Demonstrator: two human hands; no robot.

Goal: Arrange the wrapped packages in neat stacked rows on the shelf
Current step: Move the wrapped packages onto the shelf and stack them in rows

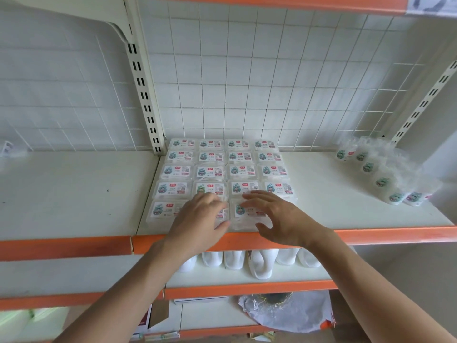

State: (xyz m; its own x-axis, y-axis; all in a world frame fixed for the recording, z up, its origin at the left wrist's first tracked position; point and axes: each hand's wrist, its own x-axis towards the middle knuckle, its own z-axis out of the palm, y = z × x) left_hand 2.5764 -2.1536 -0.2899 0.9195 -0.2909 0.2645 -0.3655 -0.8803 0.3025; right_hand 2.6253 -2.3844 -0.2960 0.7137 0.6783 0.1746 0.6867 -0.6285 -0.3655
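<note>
Several clear wrapped packages (227,167) with green cartoon labels lie flat in tidy rows on the white shelf (333,206). The front row holds one at the left (163,211), one under my left hand, and one (244,214) beneath my right hand. My left hand (200,221) lies over the middle front package with its fingers bent down onto it. My right hand (274,216) hovers with spread fingers over the right front package, its fingertips touching the label. The front right corner of the grid has no package.
A loose line of the same packages (380,174) stands on edge at the shelf's right rear. An orange rail (395,235) edges the shelf. White bottles (259,263) stand on the shelf below. A slotted upright post (146,95) rises at the grid's back left.
</note>
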